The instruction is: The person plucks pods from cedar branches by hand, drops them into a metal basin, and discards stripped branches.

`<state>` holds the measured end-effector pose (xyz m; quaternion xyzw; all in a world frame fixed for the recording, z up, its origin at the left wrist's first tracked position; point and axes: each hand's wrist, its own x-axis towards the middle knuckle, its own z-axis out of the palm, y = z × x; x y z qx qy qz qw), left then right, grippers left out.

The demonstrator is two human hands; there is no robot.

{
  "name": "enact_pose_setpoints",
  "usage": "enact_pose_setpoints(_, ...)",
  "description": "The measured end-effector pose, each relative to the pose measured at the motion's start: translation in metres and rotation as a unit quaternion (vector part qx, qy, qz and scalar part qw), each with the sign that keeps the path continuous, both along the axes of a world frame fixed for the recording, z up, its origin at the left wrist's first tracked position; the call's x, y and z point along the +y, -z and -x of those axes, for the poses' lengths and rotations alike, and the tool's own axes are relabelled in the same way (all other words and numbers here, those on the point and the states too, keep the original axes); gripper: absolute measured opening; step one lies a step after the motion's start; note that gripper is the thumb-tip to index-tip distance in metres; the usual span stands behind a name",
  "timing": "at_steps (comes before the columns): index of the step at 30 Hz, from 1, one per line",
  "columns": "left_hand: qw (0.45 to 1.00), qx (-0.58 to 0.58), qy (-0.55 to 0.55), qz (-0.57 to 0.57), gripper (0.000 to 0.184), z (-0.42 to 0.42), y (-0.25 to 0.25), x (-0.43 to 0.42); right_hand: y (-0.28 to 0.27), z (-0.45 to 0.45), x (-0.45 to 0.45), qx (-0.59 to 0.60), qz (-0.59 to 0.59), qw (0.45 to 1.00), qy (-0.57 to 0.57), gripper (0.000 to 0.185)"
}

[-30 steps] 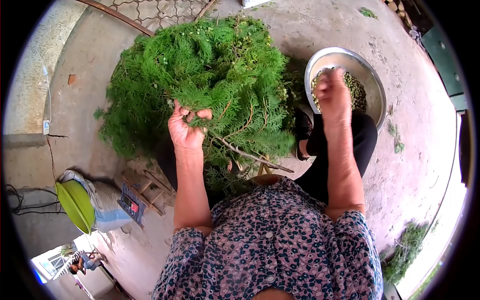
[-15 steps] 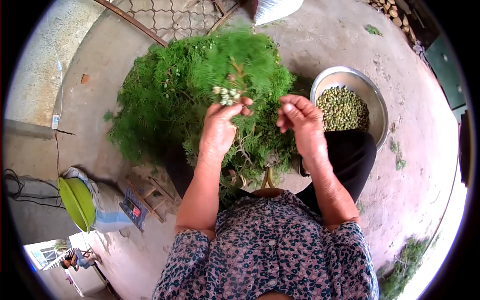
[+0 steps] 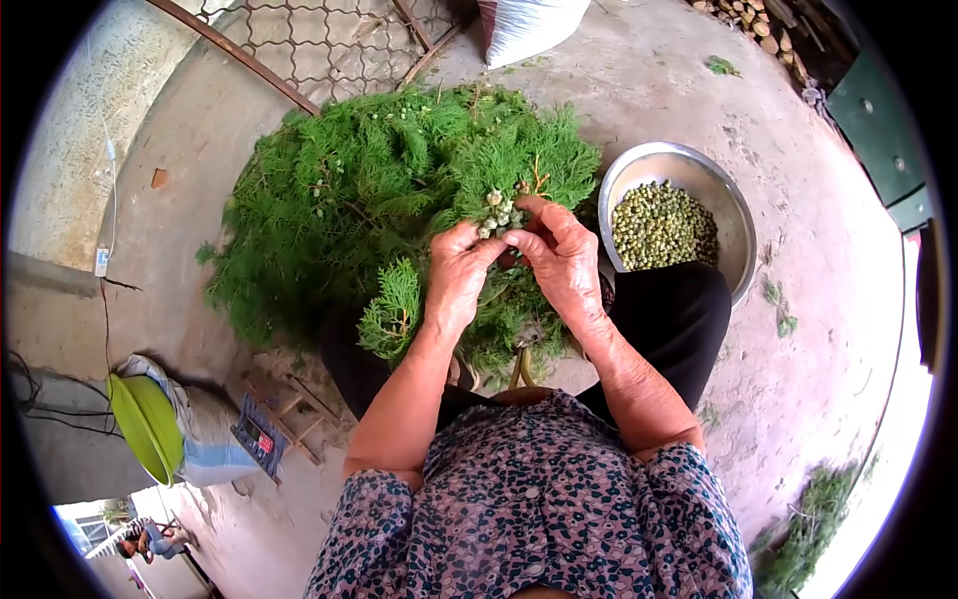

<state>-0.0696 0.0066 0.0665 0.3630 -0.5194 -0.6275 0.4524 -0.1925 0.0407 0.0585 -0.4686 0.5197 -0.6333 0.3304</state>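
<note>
A cluster of pale green cones on an evergreen sprig shows between my two hands, over a big heap of green branches. My left hand is closed on the sprig from the left, its thumb and fingers pinched below the cones. From the right, my right hand has thumb and forefinger closed at the same cluster, touching the cones. Both sets of fingertips are partly hidden. To the right stands a metal basin holding many small green cones.
A white sack stands beyond the heap, near a wire mesh panel. At left are a lime-green tub and a small wooden stool. Stacked firewood lies far right. A person sits at lower left.
My right hand has moved left and up to meet the cones beside my left hand. The sprig, blurred by motion before, is now steadier and lower. The view has shifted slightly.
</note>
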Motion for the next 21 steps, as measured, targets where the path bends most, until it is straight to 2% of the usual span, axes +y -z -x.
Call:
enact_pose_setpoints(1, 1.000, -0.018, 0.007, 0.010, 0.011, -0.002, 0.001, -0.001, -0.003, 0.003, 0.002, 0.048, 0.007, 0.999, -0.009, 0.029)
enact_pose_setpoints(2, 1.000, 0.002, 0.009, 0.004, 0.009, -0.003, 0.000, -0.001, -0.007, 0.005, 0.005, 0.000, -0.014, 0.999, -0.035, 0.028)
enact_pose_setpoints(3, 1.000, 0.002, 0.010, 0.005, 0.009, -0.004, -0.001, 0.000, -0.010, 0.006, 0.009, 0.000, -0.013, 0.999, -0.034, 0.028)
enact_pose_setpoints(5, 0.999, -0.048, 0.016, 0.020, 0.009, -0.006, -0.005, 0.001, -0.014, 0.009, 0.015, -0.046, -0.024, 0.999, 0.009, 0.023)
enact_pose_setpoints(6, 0.997, -0.074, 0.012, 0.018, 0.009, -0.006, -0.002, 0.001, -0.005, 0.009, 0.011, -0.060, 0.035, 0.996, 0.058, 0.019)
enact_pose_setpoints(7, 0.997, -0.073, 0.013, 0.018, 0.009, -0.007, -0.004, 0.002, -0.010, 0.010, 0.010, -0.059, 0.038, 0.994, 0.084, 0.021)
enact_pose_setpoints(9, 0.989, -0.128, 0.025, 0.064, 0.008, -0.008, -0.006, 0.003, -0.022, 0.017, 0.005, 0.134, 0.029, 0.983, 0.123, 0.026)
enact_pose_setpoints(11, 0.987, -0.133, 0.027, 0.080, 0.008, -0.008, -0.009, 0.003, -0.023, 0.022, 0.002, 0.198, 0.052, 0.974, 0.091, 0.030)
enact_pose_setpoints(13, 0.984, -0.153, 0.042, 0.080, 0.007, -0.009, -0.021, 0.004, -0.023, 0.022, 0.002, 0.208, 0.046, 0.973, 0.094, 0.026)
enact_pose_setpoints(17, 0.953, -0.254, 0.057, 0.151, 0.006, -0.007, -0.045, -0.001, -0.017, 0.018, 0.003, 0.132, 0.075, 0.978, 0.146, 0.014)
enact_pose_setpoints(18, 0.944, -0.276, 0.073, 0.164, 0.006, -0.006, -0.053, -0.002, -0.018, 0.018, 0.005, 0.037, 0.052, 0.990, 0.128, 0.012)
enact_pose_setpoints(19, 0.944, -0.276, 0.074, 0.166, 0.006, -0.004, -0.053, -0.003, -0.018, 0.017, 0.006, -0.059, 0.029, 0.992, 0.109, 0.010)
enact_pose_setpoints(21, 0.961, -0.201, 0.091, 0.168, 0.008, -0.003, -0.053, -0.002, -0.020, 0.016, 0.007, -0.107, -0.001, 0.989, 0.102, 0.004)
